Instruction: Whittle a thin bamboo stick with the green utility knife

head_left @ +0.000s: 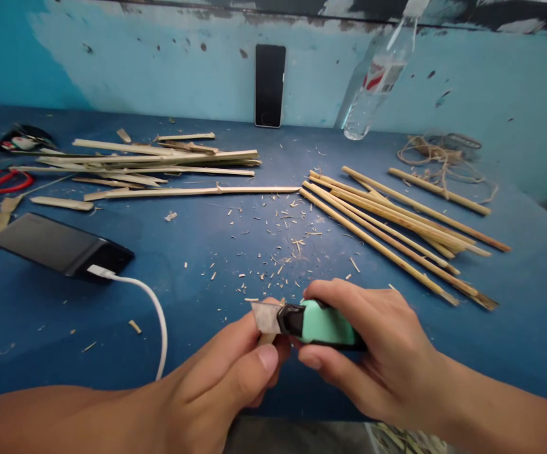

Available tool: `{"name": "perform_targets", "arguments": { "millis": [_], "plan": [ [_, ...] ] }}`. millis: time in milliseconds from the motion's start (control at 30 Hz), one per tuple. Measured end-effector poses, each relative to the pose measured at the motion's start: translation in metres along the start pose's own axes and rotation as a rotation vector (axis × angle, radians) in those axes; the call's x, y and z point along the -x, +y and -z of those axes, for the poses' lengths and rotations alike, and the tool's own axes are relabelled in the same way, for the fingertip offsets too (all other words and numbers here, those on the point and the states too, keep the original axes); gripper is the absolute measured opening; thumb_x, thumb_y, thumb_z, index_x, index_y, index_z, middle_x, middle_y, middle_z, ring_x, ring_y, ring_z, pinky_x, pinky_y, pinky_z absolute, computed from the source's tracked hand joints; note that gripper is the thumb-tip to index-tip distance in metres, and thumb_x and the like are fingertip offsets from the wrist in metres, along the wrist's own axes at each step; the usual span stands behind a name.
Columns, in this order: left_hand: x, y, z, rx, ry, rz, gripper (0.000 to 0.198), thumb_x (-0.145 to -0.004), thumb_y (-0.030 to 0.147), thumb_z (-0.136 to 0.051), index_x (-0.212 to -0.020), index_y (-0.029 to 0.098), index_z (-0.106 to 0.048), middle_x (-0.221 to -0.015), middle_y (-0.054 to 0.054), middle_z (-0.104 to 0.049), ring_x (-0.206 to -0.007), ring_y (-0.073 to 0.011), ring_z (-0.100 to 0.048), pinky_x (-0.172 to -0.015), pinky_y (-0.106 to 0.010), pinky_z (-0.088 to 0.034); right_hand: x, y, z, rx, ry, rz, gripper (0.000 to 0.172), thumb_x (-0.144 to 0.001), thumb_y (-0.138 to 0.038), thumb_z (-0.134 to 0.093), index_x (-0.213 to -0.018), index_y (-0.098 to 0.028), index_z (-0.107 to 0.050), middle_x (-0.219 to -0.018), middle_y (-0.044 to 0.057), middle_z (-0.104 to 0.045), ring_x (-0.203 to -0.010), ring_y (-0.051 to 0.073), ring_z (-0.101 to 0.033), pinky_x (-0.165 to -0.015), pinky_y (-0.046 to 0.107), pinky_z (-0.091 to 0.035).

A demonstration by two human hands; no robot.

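My right hand [377, 347] is wrapped round the green and black handle of a utility knife [327, 323], whose blade points left. My left hand [235, 366] pinches a short piece of bamboo [267, 339] between thumb and fingers, most of it hidden by the hand. The blade lies across the upper end of this piece, close to my left fingertips. Thin shavings [296, 243] are scattered on the blue table just beyond both hands.
Round sticks [382, 217] lie at the right, split strips [150, 161] at the back left. A dark device [60, 246] with a white cable [157, 309] is at the left. Against the wall stand a phone [270, 85] and leaning bottle [377, 88]. String [436, 154] and red-handled scissors [11, 181] are at the sides.
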State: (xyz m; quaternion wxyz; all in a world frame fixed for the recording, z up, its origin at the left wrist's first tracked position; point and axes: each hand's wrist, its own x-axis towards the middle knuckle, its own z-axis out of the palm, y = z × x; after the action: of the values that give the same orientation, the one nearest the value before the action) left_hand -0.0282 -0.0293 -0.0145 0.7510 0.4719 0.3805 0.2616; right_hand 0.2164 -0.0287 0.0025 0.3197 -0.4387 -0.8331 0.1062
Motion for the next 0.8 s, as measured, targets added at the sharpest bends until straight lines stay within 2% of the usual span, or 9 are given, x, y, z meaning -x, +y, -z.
{"name": "perform_targets", "arguments": {
  "millis": [67, 133, 233, 267, 333, 433, 533, 667, 800],
  "plan": [
    [0.004, -0.003, 0.002, -0.036, -0.016, -0.005, 0.031, -0.097, 0.045, -0.066, -0.123, 0.028, -0.064, -0.113, -0.008, -0.067, -0.086, -0.0210, -0.063, -0.077, -0.033, -0.057, 0.000, -0.001, 0.001, 0.005, -0.013, 0.007, 0.029, -0.105, -0.048, -0.049, -0.116, -0.022, -0.051, -0.086, -0.001, -0.070, -0.067, 0.013, -0.066, -0.056, 0.027, -0.041],
    [0.004, 0.001, 0.001, -0.052, -0.054, -0.003, 0.048, -0.090, 0.045, -0.076, -0.132, 0.029, -0.060, -0.117, -0.009, -0.067, -0.084, -0.0214, -0.063, -0.076, -0.034, -0.057, 0.000, -0.002, 0.001, 0.020, -0.013, 0.006, 0.028, -0.105, -0.047, -0.049, -0.116, -0.022, -0.051, -0.086, -0.001, -0.071, -0.068, 0.013, -0.066, -0.056, 0.027, -0.041],
    [-0.003, 0.012, -0.005, -0.071, -0.130, 0.072, 0.030, -0.101, 0.050, -0.059, -0.122, 0.028, -0.061, -0.086, -0.002, -0.063, -0.066, -0.0148, -0.054, -0.060, -0.026, -0.047, 0.000, -0.001, 0.002, 0.028, -0.023, 0.001, 0.027, -0.104, -0.047, -0.051, -0.112, -0.022, -0.052, -0.082, -0.002, -0.069, -0.064, 0.013, -0.064, -0.055, 0.027, -0.039],
    [-0.006, 0.016, -0.006, -0.079, -0.170, 0.115, 0.029, -0.105, 0.053, -0.050, -0.116, 0.028, -0.060, -0.078, 0.001, -0.058, -0.063, -0.0133, -0.050, -0.058, -0.024, -0.043, 0.000, 0.000, 0.002, 0.025, -0.032, -0.003, 0.027, -0.103, -0.047, -0.051, -0.112, -0.022, -0.052, -0.080, -0.003, -0.068, -0.063, 0.013, -0.063, -0.055, 0.027, -0.039],
    [-0.010, 0.020, -0.009, -0.051, -0.208, 0.161, 0.036, -0.103, 0.061, -0.047, -0.109, 0.027, -0.056, -0.071, 0.004, -0.048, -0.059, -0.0118, -0.042, -0.054, -0.022, -0.037, 0.000, 0.000, 0.002, 0.016, -0.045, -0.004, 0.027, -0.103, -0.047, -0.053, -0.110, -0.022, -0.053, -0.079, -0.003, -0.066, -0.062, 0.013, -0.062, -0.054, 0.027, -0.039],
    [-0.008, 0.018, -0.012, -0.012, -0.152, 0.152, 0.038, -0.102, 0.064, -0.046, -0.110, 0.028, -0.055, -0.069, 0.006, -0.038, -0.058, -0.0111, -0.032, -0.049, -0.020, -0.029, 0.000, 0.000, 0.002, 0.023, -0.051, 0.000, 0.027, -0.103, -0.048, -0.052, -0.107, -0.022, -0.053, -0.078, -0.003, -0.065, -0.062, 0.013, -0.061, -0.053, 0.028, -0.037],
    [-0.004, 0.011, -0.016, -0.057, -0.092, 0.025, 0.034, -0.104, 0.059, -0.048, -0.112, 0.027, -0.056, -0.068, 0.005, -0.041, -0.054, -0.0099, -0.033, -0.046, -0.019, -0.028, 0.000, -0.002, 0.002, 0.036, -0.033, 0.024, 0.028, -0.104, -0.050, -0.051, -0.107, -0.022, -0.052, -0.079, -0.002, -0.066, -0.061, 0.014, -0.061, -0.053, 0.029, -0.037],
    [-0.007, 0.010, -0.026, -0.004, -0.010, -0.025, 0.037, -0.102, 0.060, -0.052, -0.091, 0.025, -0.054, -0.062, 0.008, -0.033, -0.048, -0.0090, -0.024, -0.039, -0.019, -0.020, 0.001, -0.004, 0.002, 0.049, -0.006, 0.057, 0.028, -0.106, -0.048, -0.048, -0.106, -0.021, -0.052, -0.080, 0.000, -0.067, -0.061, 0.014, -0.061, -0.052, 0.029, -0.037],
    [-0.012, 0.014, -0.033, -0.017, 0.054, -0.087, 0.035, -0.098, 0.058, -0.060, -0.087, 0.025, -0.056, -0.060, 0.006, -0.038, -0.047, -0.0101, -0.029, -0.038, -0.021, -0.024, 0.002, -0.006, 0.001, 0.035, -0.022, 0.041, 0.026, -0.105, -0.047, -0.050, -0.106, -0.021, -0.052, -0.076, -0.001, -0.064, -0.059, 0.014, -0.059, -0.051, 0.029, -0.036]
  ]
}}
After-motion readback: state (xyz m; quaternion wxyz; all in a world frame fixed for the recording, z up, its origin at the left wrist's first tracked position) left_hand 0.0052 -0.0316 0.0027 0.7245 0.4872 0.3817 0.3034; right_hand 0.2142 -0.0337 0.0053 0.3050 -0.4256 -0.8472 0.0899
